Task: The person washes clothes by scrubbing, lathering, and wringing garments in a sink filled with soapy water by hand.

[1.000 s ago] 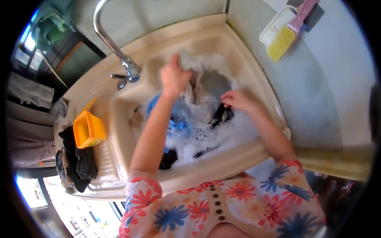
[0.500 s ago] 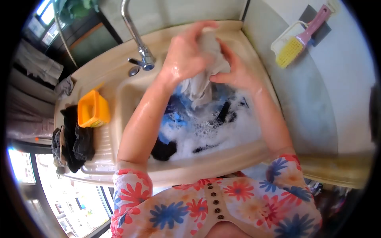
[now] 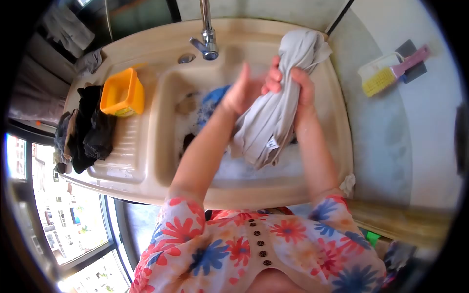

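Observation:
A long, bunched light grey cloth (image 3: 266,122) with a small white tag hangs over the right part of the sink basin (image 3: 163,132). My right hand (image 3: 302,90) is closed around its upper part, with fingertips showing on the left side of the cloth. Just left of the cloth is my left hand (image 3: 246,90), open with the thumb raised; its other fingers are blurred or partly behind the cloth. Beneath, the basin holds suds, a blue cloth (image 3: 213,100) and dark pieces.
A chrome faucet (image 3: 208,41) stands at the back rim. On the left drainboard are a yellow container (image 3: 122,93) and a pile of dark clothes (image 3: 88,129). A pink-handled brush (image 3: 391,75) hangs on the right wall. A small white cloth (image 3: 348,184) lies at the right rim.
The grey cloth has been raised out of the suds and now hangs stretched out to the right. My left hand has come lower, beside it. The view has shifted, showing more of the basin's left.

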Available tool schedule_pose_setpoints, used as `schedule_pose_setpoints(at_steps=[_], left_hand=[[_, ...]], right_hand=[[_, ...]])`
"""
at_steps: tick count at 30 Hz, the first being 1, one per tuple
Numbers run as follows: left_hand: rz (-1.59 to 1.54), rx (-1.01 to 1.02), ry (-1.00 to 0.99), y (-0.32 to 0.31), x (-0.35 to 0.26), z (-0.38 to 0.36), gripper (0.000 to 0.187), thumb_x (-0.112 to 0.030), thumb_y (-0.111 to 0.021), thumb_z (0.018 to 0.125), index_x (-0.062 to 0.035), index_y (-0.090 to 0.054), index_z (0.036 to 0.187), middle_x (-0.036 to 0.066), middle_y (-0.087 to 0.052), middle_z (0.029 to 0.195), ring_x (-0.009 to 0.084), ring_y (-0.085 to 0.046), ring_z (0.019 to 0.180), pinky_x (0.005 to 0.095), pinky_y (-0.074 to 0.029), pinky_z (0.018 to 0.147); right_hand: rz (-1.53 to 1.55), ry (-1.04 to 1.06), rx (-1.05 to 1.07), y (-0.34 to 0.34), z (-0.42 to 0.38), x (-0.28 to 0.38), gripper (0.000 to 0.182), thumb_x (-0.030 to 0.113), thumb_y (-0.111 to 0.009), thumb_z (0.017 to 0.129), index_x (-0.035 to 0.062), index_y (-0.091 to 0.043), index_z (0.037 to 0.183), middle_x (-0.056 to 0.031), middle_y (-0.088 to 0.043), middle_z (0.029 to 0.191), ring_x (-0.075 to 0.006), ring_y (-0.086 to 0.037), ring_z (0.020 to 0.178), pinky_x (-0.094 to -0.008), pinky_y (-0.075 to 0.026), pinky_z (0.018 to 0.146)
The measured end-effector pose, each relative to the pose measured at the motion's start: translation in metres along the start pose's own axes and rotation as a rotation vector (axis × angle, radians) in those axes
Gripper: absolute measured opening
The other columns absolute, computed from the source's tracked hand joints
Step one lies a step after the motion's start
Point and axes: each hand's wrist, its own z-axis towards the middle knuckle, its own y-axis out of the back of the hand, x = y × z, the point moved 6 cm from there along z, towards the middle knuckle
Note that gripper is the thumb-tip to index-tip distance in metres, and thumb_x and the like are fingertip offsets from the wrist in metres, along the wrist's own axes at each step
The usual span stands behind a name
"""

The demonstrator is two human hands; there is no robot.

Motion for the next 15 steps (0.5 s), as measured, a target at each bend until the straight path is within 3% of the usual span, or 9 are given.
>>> schedule_pose_setpoints(at_steps=[1, 5, 6, 9, 10, 11, 13, 14, 15], left_hand=[[0.146, -0.48, -0.023, 0.007, 0.028, -0.023, 0.093, -0.073, -0.038, 0.07, 0.0005, -0.035, 0.126, 0.015, -0.046, 0.123, 0.0248, -0.04, 0.117, 0.0369, -0.032, 0.098], [-0.168, -0.166, 0.14, 0.012, 0.098, -0.05, 0.089, -0.067, -0.049, 0.069, -0.0033, -0.034, 0.129, 0.013, -0.042, 0.127, 0.0245, -0.04, 0.118, 0.0373, -0.031, 0.1], [-0.352, -0.227, 0.166, 0.021, 0.112, -0.056, 0.073, -0.049, -0.06, 0.075, -0.0059, -0.034, 0.129, 0.014, -0.047, 0.123, 0.0252, -0.046, 0.112, 0.0408, -0.035, 0.097], [-0.215, -0.622, 0.188, 0.037, 0.136, -0.061, 0.066, -0.039, -0.065, 0.075, -0.0048, -0.039, 0.124, 0.014, -0.052, 0.115, 0.027, -0.052, 0.104, 0.0421, -0.04, 0.091], [-0.211, -0.709, 0.199, 0.033, 0.139, -0.056, 0.056, -0.036, -0.068, 0.073, -0.0037, -0.048, 0.115, 0.012, -0.058, 0.105, 0.0252, -0.057, 0.095, 0.0406, -0.044, 0.086], [-0.22, -0.736, 0.223, 0.023, 0.141, -0.052, 0.052, -0.034, -0.068, 0.073, -0.0036, -0.05, 0.111, 0.012, -0.059, 0.102, 0.0247, -0.058, 0.091, 0.0398, -0.045, 0.083], [-0.239, -0.782, 0.27, 0.003, 0.14, -0.045, 0.044, -0.031, -0.067, 0.073, -0.0033, -0.054, 0.105, 0.012, -0.061, 0.096, 0.0236, -0.06, 0.085, 0.0383, -0.048, 0.078], [-0.289, -0.74, 0.257, -0.004, 0.141, -0.042, 0.038, -0.028, -0.067, 0.072, -0.0036, -0.057, 0.099, 0.012, -0.062, 0.086, 0.0213, -0.061, 0.074, 0.0343, -0.05, 0.068], [-0.241, -0.736, 0.299, 0.002, 0.143, -0.043, 0.037, -0.027, -0.067, 0.072, -0.0038, -0.057, 0.098, 0.012, -0.062, 0.083, 0.0212, -0.06, 0.07, 0.0333, -0.049, 0.065]], right_hand=[[0.0, 0.029, -0.033, 0.005, 0.003, 0.003, 0.034, 0.023, -0.059, 0.072, 0.0059, -0.048, 0.1, -0.0052, -0.052, 0.076, -0.0169, -0.053, 0.062, -0.0348, -0.046, 0.069], [-0.016, 0.058, -0.151, 0.052, 0.022, 0.013, 0.034, 0.021, -0.058, 0.074, 0.0071, -0.047, 0.102, -0.0031, -0.051, 0.077, -0.0138, -0.051, 0.063, -0.0319, -0.045, 0.066], [-0.031, 0.056, -0.193, 0.065, 0.026, 0.013, 0.034, 0.02, -0.058, 0.074, 0.0074, -0.047, 0.103, -0.0032, -0.051, 0.077, -0.014, -0.051, 0.063, -0.0318, -0.045, 0.066], [-0.247, 0.097, -0.46, 0.101, 0.028, 0.009, 0.025, 0.018, -0.06, 0.072, 0.0026, -0.053, 0.09, -0.0059, -0.054, 0.07, -0.0164, -0.052, 0.06, -0.0322, -0.046, 0.06], [-0.398, 0.086, -0.545, 0.121, 0.029, 0.007, 0.022, 0.019, -0.06, 0.072, 0.0011, -0.056, 0.084, -0.0064, -0.055, 0.069, -0.0163, -0.053, 0.06, -0.0302, -0.045, 0.061], [-0.55, 0.076, -0.63, 0.134, 0.028, 0.004, 0.022, 0.02, -0.06, 0.072, -0.0004, -0.058, 0.078, -0.0068, -0.056, 0.067, -0.0162, -0.054, 0.061, -0.0283, -0.045, 0.061], [-0.827, 0.269, -0.828, 0.15, 0.023, 0.006, 0.021, 0.016, -0.064, 0.064, -0.002, -0.058, 0.073, -0.0086, -0.056, 0.064, -0.0173, -0.053, 0.055, -0.0297, -0.044, 0.054], [-0.967, 0.366, -0.925, 0.156, 0.019, 0.007, 0.021, 0.013, -0.067, 0.06, -0.0028, -0.058, 0.071, -0.0095, -0.057, 0.063, -0.0179, -0.053, 0.053, -0.0305, -0.043, 0.051], [-1.044, 0.315, -0.968, 0.166, 0.018, 0.006, 0.021, 0.013, -0.066, 0.059, -0.0029, -0.058, 0.071, -0.009, -0.057, 0.064, -0.0176, -0.054, 0.054, -0.0295, -0.043, 0.051]])
